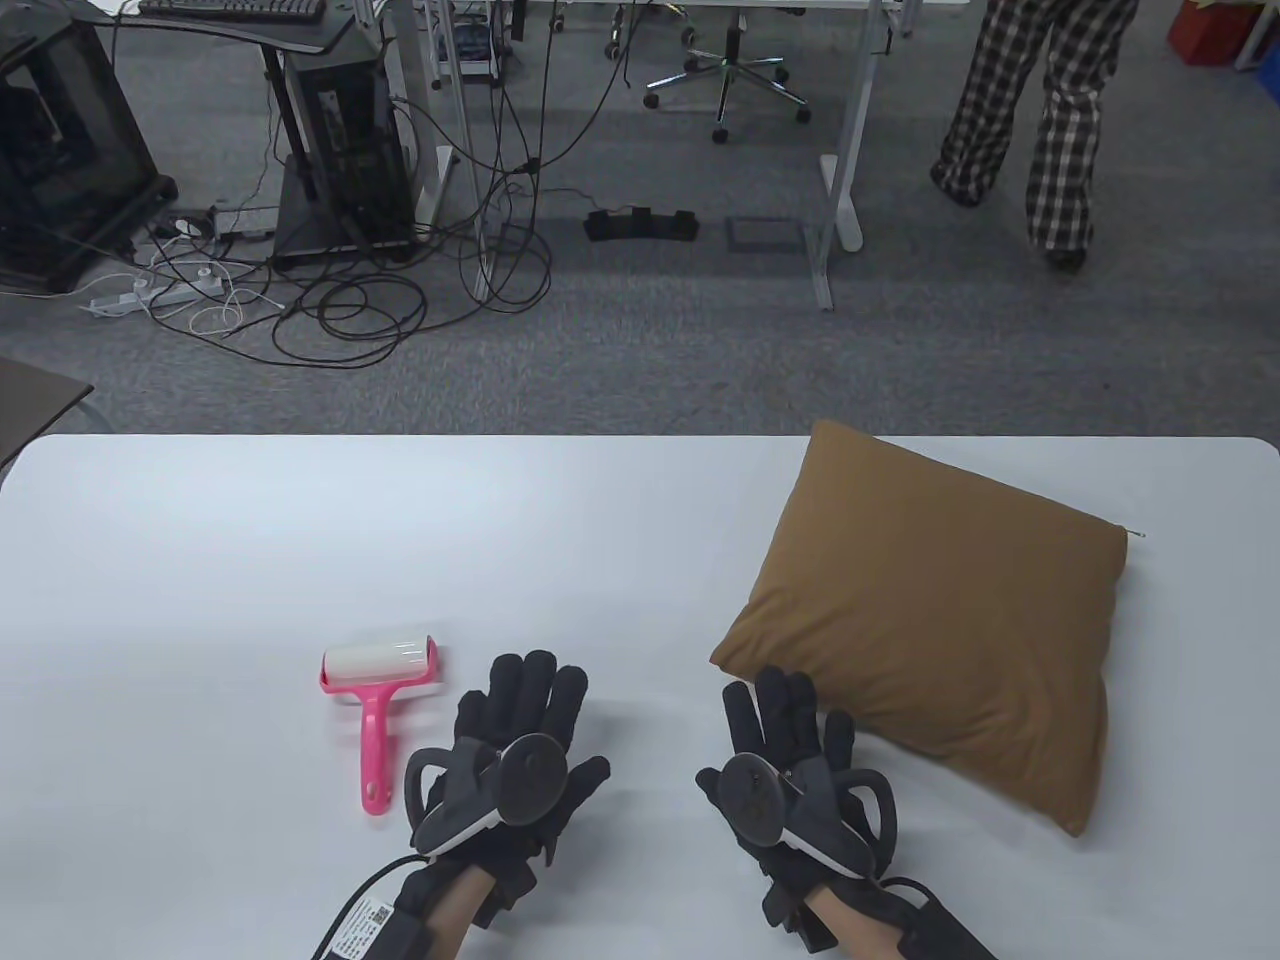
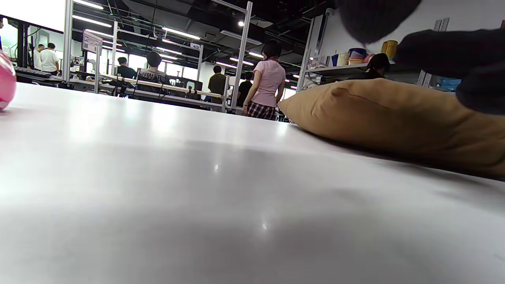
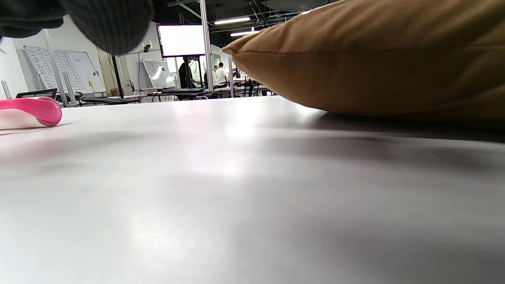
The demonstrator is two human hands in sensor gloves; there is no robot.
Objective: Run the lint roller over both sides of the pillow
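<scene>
A brown pillow [image 1: 940, 620] lies flat on the right half of the white table [image 1: 250, 540]. It also shows in the left wrist view [image 2: 394, 118] and the right wrist view [image 3: 375, 59]. A pink lint roller [image 1: 378, 690] with a white roll lies left of my hands, handle toward me; its pink end shows in the right wrist view [image 3: 31, 112]. My left hand [image 1: 525, 710] rests flat and empty on the table, just right of the roller. My right hand [image 1: 785, 725] rests flat and empty, its fingers at the pillow's near left corner.
Beyond the table's far edge are a carpeted floor, cables [image 1: 350, 300], computer towers [image 1: 340, 150], desk legs and a person in checked trousers [image 1: 1040, 120] walking.
</scene>
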